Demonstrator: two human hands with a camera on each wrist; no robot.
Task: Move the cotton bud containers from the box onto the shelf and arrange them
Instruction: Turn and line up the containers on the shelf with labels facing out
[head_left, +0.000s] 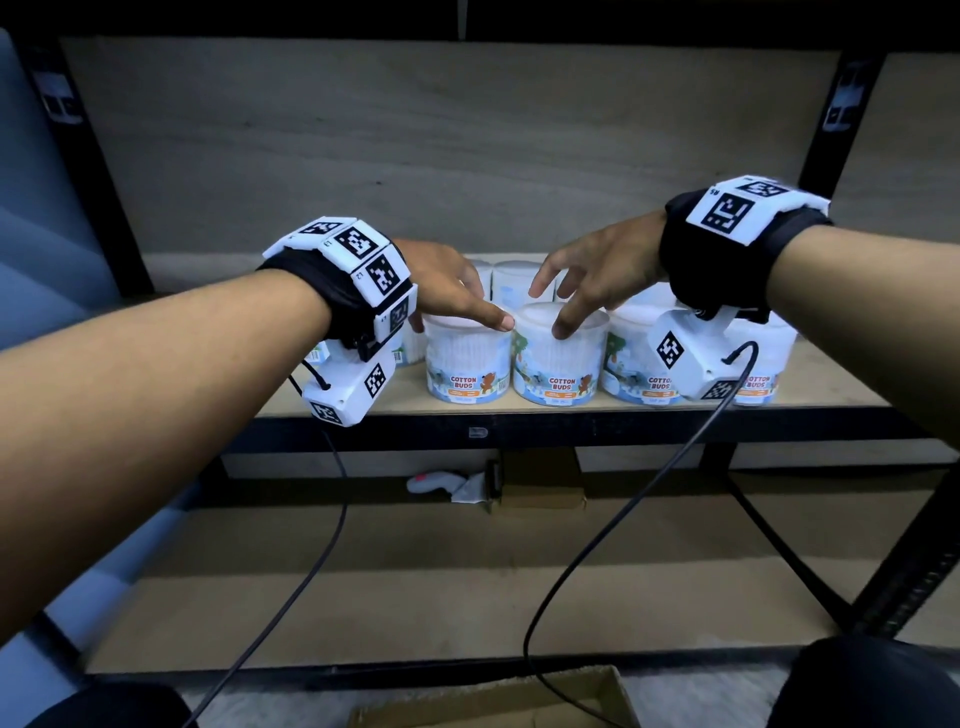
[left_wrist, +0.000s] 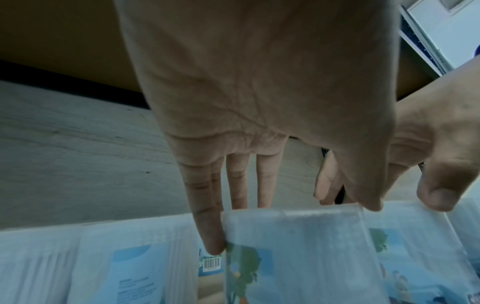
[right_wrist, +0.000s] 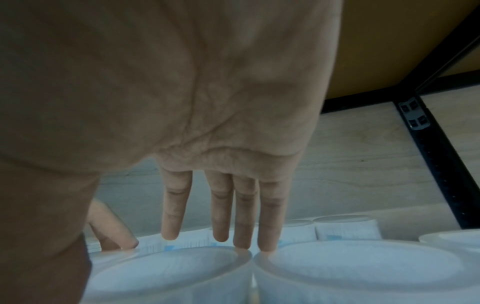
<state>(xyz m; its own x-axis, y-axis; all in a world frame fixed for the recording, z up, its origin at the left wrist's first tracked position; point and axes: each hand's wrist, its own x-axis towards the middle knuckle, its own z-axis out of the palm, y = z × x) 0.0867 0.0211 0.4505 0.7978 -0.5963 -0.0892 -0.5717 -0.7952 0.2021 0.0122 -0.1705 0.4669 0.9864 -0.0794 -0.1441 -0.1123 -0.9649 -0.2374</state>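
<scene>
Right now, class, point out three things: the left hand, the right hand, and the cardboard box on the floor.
left hand (head_left: 441, 283), head view, back of the hand.
right hand (head_left: 602, 270), head view, back of the hand.
cardboard box (head_left: 498, 699), head view, its far rim.

The tubs (head_left: 468, 364) are clear with white lids, white buds inside and pale-blue labels bearing orange lettering, a brown bear and green trees, the shelf (head_left: 571, 402) is light wood on a black frame, and the wrist bands (head_left: 358, 270) carry black-and-white square markers.
</scene>
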